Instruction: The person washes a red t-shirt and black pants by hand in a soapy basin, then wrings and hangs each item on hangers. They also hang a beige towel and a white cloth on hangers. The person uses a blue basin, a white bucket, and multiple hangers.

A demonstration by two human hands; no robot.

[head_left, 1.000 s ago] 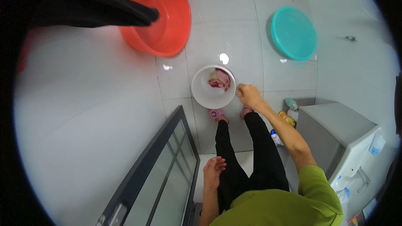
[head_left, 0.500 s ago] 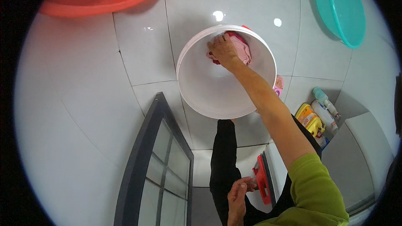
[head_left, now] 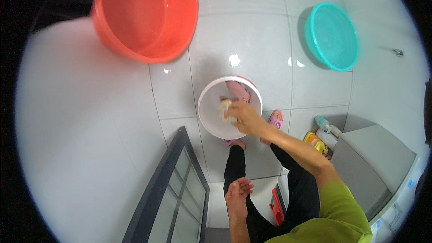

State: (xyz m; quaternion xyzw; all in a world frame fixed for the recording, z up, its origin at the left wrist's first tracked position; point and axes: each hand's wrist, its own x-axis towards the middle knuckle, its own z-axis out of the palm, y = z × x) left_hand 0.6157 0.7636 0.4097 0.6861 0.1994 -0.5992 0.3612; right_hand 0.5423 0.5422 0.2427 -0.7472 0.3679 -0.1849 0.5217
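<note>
My right hand (head_left: 245,118) is closed on a pale yellow-and-white crumpled cloth (head_left: 224,106), blurred by motion, over the mouth of a white bucket (head_left: 213,126). Down inside the bucket, pink clothing (head_left: 238,91) lies against the far wall, with a darker bit beside it partly covered by the hand and cloth. My left hand (head_left: 237,194) is near my left leg, palm partly turned up, fingers loosely bent and apart, with nothing in it.
A large red-orange basin (head_left: 148,15) stands far left, a turquoise basin (head_left: 334,37) far right. A dark-framed glass door (head_left: 171,193) is at the near left. Bottles (head_left: 316,142) stand beside a grey cabinet (head_left: 366,162). A red-and-black tool (head_left: 276,207) lies near my legs.
My right hand has come up from the pink clothing in the bucket and now holds the pale yellow cloth. The view has shifted, showing more of both basins.
</note>
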